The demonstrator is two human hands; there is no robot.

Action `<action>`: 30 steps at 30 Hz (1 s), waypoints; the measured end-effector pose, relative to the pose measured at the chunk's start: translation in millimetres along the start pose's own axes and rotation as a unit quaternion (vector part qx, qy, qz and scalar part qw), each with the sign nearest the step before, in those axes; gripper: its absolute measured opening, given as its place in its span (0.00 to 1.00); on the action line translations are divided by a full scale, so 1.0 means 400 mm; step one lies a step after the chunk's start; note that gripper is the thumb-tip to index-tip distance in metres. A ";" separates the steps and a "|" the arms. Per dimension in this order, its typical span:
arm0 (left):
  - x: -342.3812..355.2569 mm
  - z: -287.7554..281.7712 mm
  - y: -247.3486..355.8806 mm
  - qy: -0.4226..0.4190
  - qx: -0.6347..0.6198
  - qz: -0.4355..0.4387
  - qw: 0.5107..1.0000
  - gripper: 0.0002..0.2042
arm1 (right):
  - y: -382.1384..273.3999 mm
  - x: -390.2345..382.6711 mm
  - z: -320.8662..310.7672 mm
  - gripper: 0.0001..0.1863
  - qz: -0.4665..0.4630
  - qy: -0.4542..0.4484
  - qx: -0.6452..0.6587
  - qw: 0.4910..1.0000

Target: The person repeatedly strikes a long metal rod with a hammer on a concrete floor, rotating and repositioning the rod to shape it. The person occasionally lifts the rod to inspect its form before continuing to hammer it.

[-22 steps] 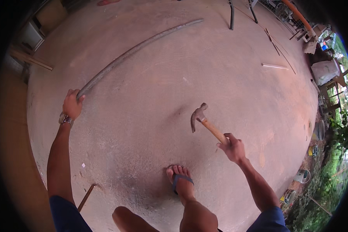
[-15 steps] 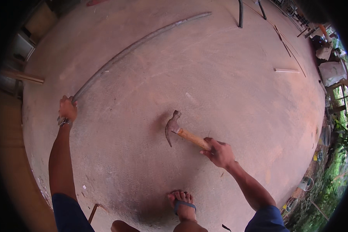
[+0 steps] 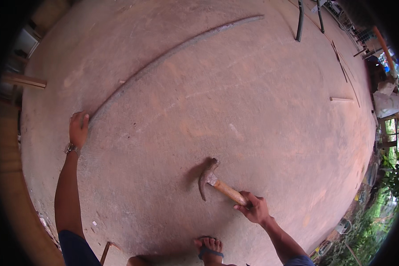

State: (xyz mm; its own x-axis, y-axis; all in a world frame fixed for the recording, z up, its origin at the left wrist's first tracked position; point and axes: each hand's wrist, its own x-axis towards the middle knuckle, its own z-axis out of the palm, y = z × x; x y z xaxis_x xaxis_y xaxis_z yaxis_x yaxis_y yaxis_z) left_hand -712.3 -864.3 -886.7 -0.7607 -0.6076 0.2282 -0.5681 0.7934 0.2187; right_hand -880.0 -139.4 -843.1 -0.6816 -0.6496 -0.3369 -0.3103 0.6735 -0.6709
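A claw hammer [image 3: 208, 177] with a rusty metal head and a wooden handle is gripped in my right hand [image 3: 254, 207]. Its head hovers over the floor, claw toward the left, with a shadow beside it. At the left, my left hand [image 3: 79, 129] is by the near end of a long, slightly curved grey metal bar [image 3: 164, 56]. The thumb is apart from the partly hidden, loosely bent fingers, which do not wrap round the bar; whether the thumb touches it I cannot tell. The bar stretches along the floor toward the far right.
The concrete floor [image 3: 270, 128] spreads all around. Dark tubes [image 3: 300, 22], thin strips [image 3: 340, 62] and a short pale piece [image 3: 342, 99] are at the far right. A wooden piece [image 3: 24, 80] juts in from the left. My sandalled foot [image 3: 209, 249] is near the bottom edge.
My left hand has loosened from the end of the bar, which now lies lower against the floor. My right hand has drawn the hammer nearer to my foot. The whole view has shifted somewhat.
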 end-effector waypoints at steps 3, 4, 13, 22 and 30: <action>-0.010 0.065 0.018 0.009 0.104 -0.170 0.980 0.24 | 0.005 0.011 -0.002 0.27 -0.007 0.001 0.001 1.000; -0.011 0.083 0.029 -0.041 0.155 -0.264 0.951 0.26 | 0.008 0.015 -0.005 0.27 -0.008 0.000 -0.009 1.000; 0.000 0.066 0.065 0.021 0.122 -0.084 0.989 0.22 | 0.008 0.038 -0.007 0.23 -0.002 -0.026 -0.073 0.997; 0.049 0.010 0.060 0.025 0.080 0.063 0.995 0.17 | 0.005 0.040 -0.003 0.23 0.008 -0.023 -0.056 0.998; 0.209 0.054 -0.023 0.033 0.032 0.029 0.999 0.16 | -0.009 0.038 0.001 0.24 0.031 -0.022 -0.053 0.998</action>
State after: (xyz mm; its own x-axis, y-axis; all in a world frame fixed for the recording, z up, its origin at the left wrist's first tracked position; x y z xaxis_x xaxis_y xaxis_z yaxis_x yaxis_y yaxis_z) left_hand -777.2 -921.6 -890.3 -0.7721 -0.5593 0.3019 -0.5433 0.8273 0.1432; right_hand -889.2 -151.8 -846.1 -0.6723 -0.6191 -0.4059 -0.3385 0.7447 -0.5752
